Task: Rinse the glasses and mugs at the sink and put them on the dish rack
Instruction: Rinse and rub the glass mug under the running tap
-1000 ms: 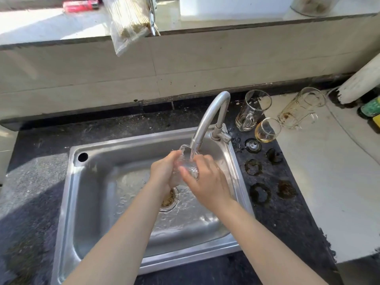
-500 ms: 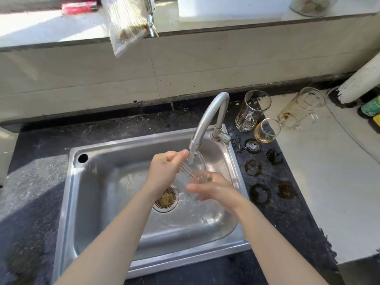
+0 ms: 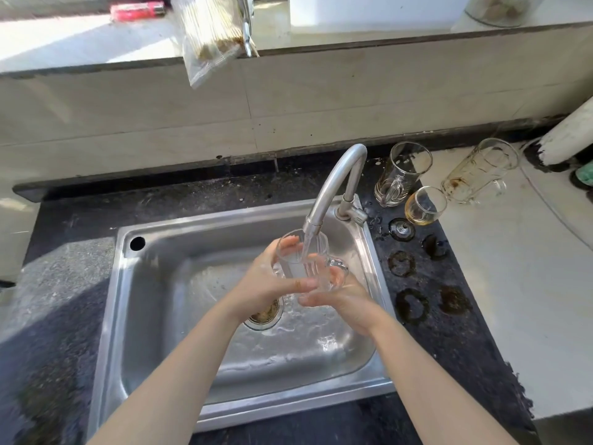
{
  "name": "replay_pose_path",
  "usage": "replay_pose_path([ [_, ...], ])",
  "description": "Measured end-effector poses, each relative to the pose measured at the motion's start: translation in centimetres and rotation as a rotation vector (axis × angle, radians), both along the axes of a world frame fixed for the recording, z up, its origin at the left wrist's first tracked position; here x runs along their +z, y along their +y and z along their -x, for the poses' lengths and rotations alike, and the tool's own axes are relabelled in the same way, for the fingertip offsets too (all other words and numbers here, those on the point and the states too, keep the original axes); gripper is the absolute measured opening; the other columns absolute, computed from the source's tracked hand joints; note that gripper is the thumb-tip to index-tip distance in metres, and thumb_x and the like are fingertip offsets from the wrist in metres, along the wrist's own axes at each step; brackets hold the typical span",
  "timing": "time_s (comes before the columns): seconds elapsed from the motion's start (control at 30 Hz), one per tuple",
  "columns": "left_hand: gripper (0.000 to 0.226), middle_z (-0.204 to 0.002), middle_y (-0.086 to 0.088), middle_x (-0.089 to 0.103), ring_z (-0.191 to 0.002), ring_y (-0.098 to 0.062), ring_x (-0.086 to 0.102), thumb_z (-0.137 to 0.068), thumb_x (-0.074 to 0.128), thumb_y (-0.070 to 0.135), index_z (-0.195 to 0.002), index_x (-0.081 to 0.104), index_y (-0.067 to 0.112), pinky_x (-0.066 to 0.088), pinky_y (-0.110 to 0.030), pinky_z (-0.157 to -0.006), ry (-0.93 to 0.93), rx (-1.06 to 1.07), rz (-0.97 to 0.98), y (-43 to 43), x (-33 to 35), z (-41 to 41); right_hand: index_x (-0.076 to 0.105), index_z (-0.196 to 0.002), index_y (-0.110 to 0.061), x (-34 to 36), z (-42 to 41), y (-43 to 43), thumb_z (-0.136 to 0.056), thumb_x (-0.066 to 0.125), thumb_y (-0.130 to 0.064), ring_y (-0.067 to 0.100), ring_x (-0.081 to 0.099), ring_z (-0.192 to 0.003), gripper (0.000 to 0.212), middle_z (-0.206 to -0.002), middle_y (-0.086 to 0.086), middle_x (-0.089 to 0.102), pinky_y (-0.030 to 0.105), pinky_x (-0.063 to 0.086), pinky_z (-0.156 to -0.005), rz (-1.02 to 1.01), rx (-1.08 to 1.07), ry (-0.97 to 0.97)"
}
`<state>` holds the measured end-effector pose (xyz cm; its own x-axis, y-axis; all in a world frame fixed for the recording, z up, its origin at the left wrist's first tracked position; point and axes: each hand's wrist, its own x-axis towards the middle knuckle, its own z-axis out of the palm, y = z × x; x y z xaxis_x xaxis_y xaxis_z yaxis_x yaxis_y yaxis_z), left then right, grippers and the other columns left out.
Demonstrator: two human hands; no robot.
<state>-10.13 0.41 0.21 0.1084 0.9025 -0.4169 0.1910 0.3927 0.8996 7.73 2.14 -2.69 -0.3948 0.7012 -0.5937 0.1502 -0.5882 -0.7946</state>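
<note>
A clear glass mug (image 3: 305,268) is held over the sink (image 3: 154,316), right under the spout of the faucet (image 3: 333,181). Its long axis runs close to upright with a slight lean, the open mouth faces up at the spout and the handle points to the right. A stream of water runs from the spout into the mouth, and water spills over the sink floor below. The left hand (image 3: 269,284) wraps the left side of the mug: its fingers (image 3: 290,244) curl round the far wall near the rim and show through the glass, and the thumb lies across the near side low down. The right hand (image 3: 346,300) sits under and just right of the mug, palm turned up, with its fingers (image 3: 335,279) curled at the base and the handle. How firmly it grips there is blurred by glass and water. Both forearms reach in from the bottom edge and meet over the middle of the sink, with the wrists a little bent. On the table (image 3: 64,284) right of the faucet sit a handled mug (image 3: 401,175), a small glass (image 3: 425,205) with amber liquid just beside it, and a stained mug (image 3: 478,170) further right. Dark ring marks lie on the table nearer the camera.
</note>
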Motion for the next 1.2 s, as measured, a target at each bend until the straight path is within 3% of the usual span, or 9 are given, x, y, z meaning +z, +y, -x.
replay_pose_path([
  [0.23,0.073,-0.117,0.018,0.062,-0.112,0.004,0.053,-0.054,0.091,0.039,-0.115,0.051,0.038,0.039,-0.021,-0.091,0.142,0.058,-0.114,1.0,0.6,-1.2,0.053,-0.131,-0.04,-0.1,-2.0,2.4,-0.06,0.078,-0.001,0.011,0.056,-0.114,0.085,-0.127,-0.007,0.062,0.033,0.046,-0.095,-0.108,0.223,-0.216],
  [0.33,0.074,-0.106,0.028,0.058,-0.11,-0.003,0.052,-0.054,0.091,0.039,-0.113,0.046,0.041,0.039,-0.029,-0.097,0.267,0.09,-0.136,1.0,0.8,-1.4,0.058,-0.121,-0.02,1.3,-3.3,4.5,-0.07,0.061,0.009,0.017,0.058,-0.106,0.059,-0.115,-0.002,0.061,0.025,0.047,-0.086,-0.342,0.146,-0.458],
  [0.43,0.078,-0.099,0.038,0.05,-0.117,-0.013,0.049,-0.052,0.089,0.045,-0.112,0.039,0.047,0.033,-0.044,-0.108,0.373,0.064,-0.12,0.9,1.1,-1.4,0.052,-0.11,-0.012,2.9,-2.9,6.7,-0.081,0.066,-0.01,0.021,0.055,-0.092,0.032,-0.102,0.002,0.054,0.029,0.042,-0.076,-0.606,-0.042,-0.801],
  [0.67,0.078,-0.097,0.04,0.051,-0.109,-0.007,0.052,-0.053,0.089,0.044,-0.115,0.042,0.04,0.031,-0.049,-0.109,0.394,0.066,-0.117,0.5,0.9,-1.5,0.049,-0.126,-0.002,2.2,-1.1,10.4,-0.091,0.048,-0.004,0.03,0.045,-0.121,0.035,-0.127,0.016,0.051,0.037,0.041,-0.097,-0.723,0.484,-1.263],
  [0.8,0.079,-0.106,0.032,0.057,-0.115,-0.008,0.051,-0.051,0.089,0.045,-0.116,0.045,0.038,0.033,-0.042,-0.107,0.352,0.089,-0.081,0.2,0.4,-1.4,0.058,-0.115,-0.001,2.6,-1.5,11.7,-0.091,0.049,-0.004,0.035,0.052,-0.113,0.026,-0.118,0.019,0.059,0.038,0.045,-0.09,-0.708,0.513,-1.246],
  [0.97,0.065,-0.103,0.013,0.063,-0.093,-0.007,0.056,-0.058,0.09,0.029,-0.11,0.053,0.023,0.04,-0.008,-0.071,0.185,0.222,0.023,0.1,-0.1,-1.2,0.056,-0.113,-0.005,2.9,-2.5,13.4,-0.094,0.048,-0.015,0.038,0.056,-0.105,0.023,-0.113,0.02,0.06,0.039,0.045,-0.085,-0.514,0.369,-1.113],
  [1.03,0.06,-0.095,0.008,0.06,-0.083,-0.005,0.054,-0.063,0.088,0.029,-0.112,0.054,0.017,0.041,-0.011,-0.066,0.098,0.301,0.12,-0.1,-0.2,-1.1,0.055,-0.116,-0.006,3.0,-2.4,12.4,-0.094,0.048,-0.013,0.036,0.053,-0.107,0.024,-0.115,0.018,0.058,0.04,0.044,-0.084,-0.609,0.324,-1.154],
  [1.13,0.077,-0.113,0.001,0.062,-0.106,-0.015,0.058,-0.054,0.086,0.05,-0.118,0.059,0.017,0.045,-0.03,-0.09,-0.05,0.373,0.312,-0.2,-1.0,-0.9,0.058,-0.118,-0.005,3.1,-2.4,9.6,-0.093,0.05,-0.013,0.029,0.049,-0.109,0.027,-0.116,0.014,0.055,0.039,0.042,-0.088,-0.86,0.151,-1.057],
  [1.2,0.068,-0.111,0.001,0.064,-0.107,-0.021,0.06,-0.055,0.082,0.052,-0.113,0.064,0.021,0.043,-0.032,-0.09,-0.165,0.385,0.438,-0.2,-1.1,-1.2,0.065,-0.105,-0.005,3.6,-2.2,7.6,-0.094,0.051,-0.019,0.028,0.058,-0.098,0.022,-0.104,0.014,0.064,0.035,0.045,-0.082,-0.713,0.099,-0.83],
])
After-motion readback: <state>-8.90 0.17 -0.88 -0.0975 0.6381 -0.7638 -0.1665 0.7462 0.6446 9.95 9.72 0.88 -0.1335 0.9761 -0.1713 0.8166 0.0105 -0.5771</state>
